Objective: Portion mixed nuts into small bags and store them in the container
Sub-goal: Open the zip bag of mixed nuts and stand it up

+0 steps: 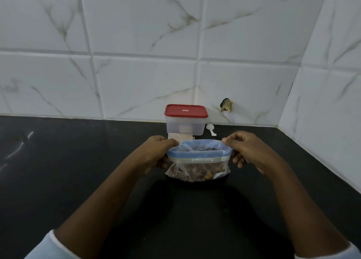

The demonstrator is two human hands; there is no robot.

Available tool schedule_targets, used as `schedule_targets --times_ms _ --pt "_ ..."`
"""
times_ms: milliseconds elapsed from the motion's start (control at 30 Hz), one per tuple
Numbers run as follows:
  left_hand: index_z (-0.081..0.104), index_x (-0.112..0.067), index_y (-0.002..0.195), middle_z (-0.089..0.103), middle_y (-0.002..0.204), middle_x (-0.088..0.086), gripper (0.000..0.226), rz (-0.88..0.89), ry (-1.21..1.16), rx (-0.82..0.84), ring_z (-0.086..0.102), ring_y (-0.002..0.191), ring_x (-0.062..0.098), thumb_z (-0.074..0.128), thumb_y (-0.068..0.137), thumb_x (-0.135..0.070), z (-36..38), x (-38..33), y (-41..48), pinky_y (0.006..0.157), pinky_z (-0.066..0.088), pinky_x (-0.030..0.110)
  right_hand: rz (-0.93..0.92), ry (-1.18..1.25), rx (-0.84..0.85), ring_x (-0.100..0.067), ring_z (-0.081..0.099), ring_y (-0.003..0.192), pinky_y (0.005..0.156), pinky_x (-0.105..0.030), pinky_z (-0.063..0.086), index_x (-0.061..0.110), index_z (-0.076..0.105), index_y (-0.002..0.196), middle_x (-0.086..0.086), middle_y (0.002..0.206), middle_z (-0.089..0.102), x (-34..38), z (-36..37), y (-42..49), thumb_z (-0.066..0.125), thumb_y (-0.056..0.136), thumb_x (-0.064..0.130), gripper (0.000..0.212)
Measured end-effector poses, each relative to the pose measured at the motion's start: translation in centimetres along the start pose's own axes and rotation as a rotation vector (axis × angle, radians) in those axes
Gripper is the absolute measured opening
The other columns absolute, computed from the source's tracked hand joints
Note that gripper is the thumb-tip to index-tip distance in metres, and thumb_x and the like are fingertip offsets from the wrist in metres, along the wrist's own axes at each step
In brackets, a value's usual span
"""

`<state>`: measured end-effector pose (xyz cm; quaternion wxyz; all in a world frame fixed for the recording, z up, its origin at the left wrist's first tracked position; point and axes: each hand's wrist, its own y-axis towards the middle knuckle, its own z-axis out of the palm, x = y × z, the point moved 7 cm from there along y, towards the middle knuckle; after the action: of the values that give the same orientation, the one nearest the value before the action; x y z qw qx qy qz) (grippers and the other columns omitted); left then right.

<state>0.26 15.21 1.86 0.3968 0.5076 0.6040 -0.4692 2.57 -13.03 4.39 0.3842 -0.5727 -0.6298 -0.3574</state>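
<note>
Two bare hands held a clear zip-top plastic bag of brown mixed nuts at its blue-banded mouth: the left hand pinched the left corner, the right hand pinched the right, spreading the mouth wide. It stood on the black stone countertop, with bare counter on both sides. Behind it, by the white marble-tiled wall, sat a red-lidded translucent container and a small white plastic scoop.

Print on bag and lid is illegible.
</note>
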Motion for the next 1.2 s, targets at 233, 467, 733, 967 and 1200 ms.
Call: schedule_targets --times_ms 233,467,733,967,1200 --pt "0.066 0.005 0.114 0.071 0.094 0.022 0.019 -0.063 -0.324 -0.016 0.067 0.066 0.025 0.066 0.095 0.0 0.4 0.7 -0.7 0.058 0.061 0.033 0.081 0.277 0.058 -0.035 0.071 0.075 0.068 -0.047 0.064 0.011 0.057 0.123 -0.028 0.108 0.069 0.0 0.9 -1.0 0.069 0.093 -0.002 0.034" --pt "0.052 -0.006 0.133 0.064 0.114 0.019 0.036 -0.237 -0.941 -0.077 0.066 0.099 0.03 0.044 0.104 0.012 2.9 0.5 -2.3 0.083 0.055 0.043 0.227 0.72 -0.128 -0.03 0.07 0.076 0.052 -0.035 0.059 0.005 0.054 0.122 -0.024 0.107 0.066 -1.9 2.7 -2.0 0.059 0.094 -0.012 0.033" --pt "0.041 -0.008 0.154 0.063 0.12 0.022 0.052 -0.32 -1.425 -0.144 0.065 0.107 0.028 0.033 0.106 0.01 4.2 2.1 -2.6 0.093 0.058 0.041 0.325 1.341 -0.274 -0.032 0.066 0.093 0.083 -0.046 0.053 0.015 0.041 0.146 -0.025 0.103 0.062 -3.1 5.9 -2.9 0.042 0.102 -0.015 0.053" --pt "0.044 0.018 0.138 0.05 0.143 0.035 0.043 -0.464 -1.402 -0.1 0.05 0.14 0.04 0.023 0.102 0.009 5.1 3.4 -3.9 0.12 0.037 0.049 0.352 1.558 -0.397 -0.03 0.056 0.134 0.111 -0.04 0.046 -0.004 0.05 0.141 -0.023 0.145 0.055 -3.2 6.4 -3.3 0.039 0.105 -0.01 0.039" --pt "0.061 -0.002 0.1 0.066 0.109 0.02 0.017 -0.391 -1.232 -0.15 0.067 0.099 0.038 0.046 0.093 -0.004 4.1 2.9 -4.5 0.076 0.053 0.053 0.426 1.588 -0.408 -0.03 0.065 0.098 0.094 -0.038 0.055 -0.011 0.053 0.127 -0.022 0.121 0.061 -3.5 7.0 -4.7 0.036 0.076 -0.018 0.055"
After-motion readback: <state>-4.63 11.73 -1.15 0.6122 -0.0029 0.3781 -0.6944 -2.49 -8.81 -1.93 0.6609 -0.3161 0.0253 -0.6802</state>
